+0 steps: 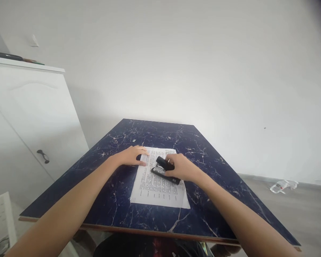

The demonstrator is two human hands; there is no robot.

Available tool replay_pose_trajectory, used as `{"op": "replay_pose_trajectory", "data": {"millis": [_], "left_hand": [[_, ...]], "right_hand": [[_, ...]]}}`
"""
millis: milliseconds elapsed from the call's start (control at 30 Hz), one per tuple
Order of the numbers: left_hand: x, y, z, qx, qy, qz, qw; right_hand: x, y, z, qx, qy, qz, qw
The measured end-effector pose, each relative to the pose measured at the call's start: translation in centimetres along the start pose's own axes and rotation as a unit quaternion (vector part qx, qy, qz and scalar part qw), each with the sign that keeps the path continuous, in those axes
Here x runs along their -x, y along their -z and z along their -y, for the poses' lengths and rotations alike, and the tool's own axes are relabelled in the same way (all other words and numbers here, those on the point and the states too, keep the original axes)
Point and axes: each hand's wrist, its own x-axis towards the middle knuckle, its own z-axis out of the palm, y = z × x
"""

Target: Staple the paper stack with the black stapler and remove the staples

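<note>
A printed paper sheet (156,198), perhaps several stacked, lies flat on the dark blue marbled table. My right hand (183,167) grips a black stapler (158,172) lying over the middle of the page, its jaws parted and pointing to the upper left. The thumb and fingers close around the stapler's body and hide part of it. At the page's upper left edge rests my left hand (131,155), thumb and fingers apart, the tips touching the paper.
The table top (160,221) narrows away toward a pale wall. To the left stands a white cabinet (32,107) with a dark handle (43,156). A small white scrap (134,140) lies near the table's far side. Crumpled clear plastic (282,186) sits on the floor at right.
</note>
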Motion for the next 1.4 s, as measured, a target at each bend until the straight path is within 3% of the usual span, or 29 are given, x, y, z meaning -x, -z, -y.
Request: {"op": "replay_pose_trajectory", "data": {"millis": [133,200,467,567,800,1100,1400], "left_hand": [[0.0,0.1,-0.2,-0.017,0.021,-0.001,1.0],[0.0,0.1,-0.3,-0.024,0.031,-0.004,0.999],[-0.1,0.3,-0.9,-0.056,0.031,-0.03,0.997],[-0.2,0.1,-0.7,-0.065,0.036,-0.032,0.997],[-0.2,-0.3,-0.4,-0.036,-0.001,-0.069,0.997],[-0.5,-0.5,-0.4,-0.012,-0.002,-0.042,0.999],[-0.6,-0.8,0.2,-0.017,-0.008,-0.046,0.999]], "right_hand": [[-1.3,-0.2,-1.5,-0.03,0.014,-0.202,0.979],[-2.2,-0.7,-2.6,-0.04,0.021,-0.253,0.966],[-5.4,-2.8,-5.0,-0.104,0.089,-0.191,0.972],[-5.9,-2.9,-5.3,-0.176,0.094,-0.175,0.964],[-5.8,-2.7,-7.2,-0.462,0.008,-0.167,0.871],[-6.2,-3.5,-7.9,-0.568,-0.023,-0.136,0.812],[-6.3,-3.4,-7.7,-0.548,-0.03,-0.13,0.826]]}}
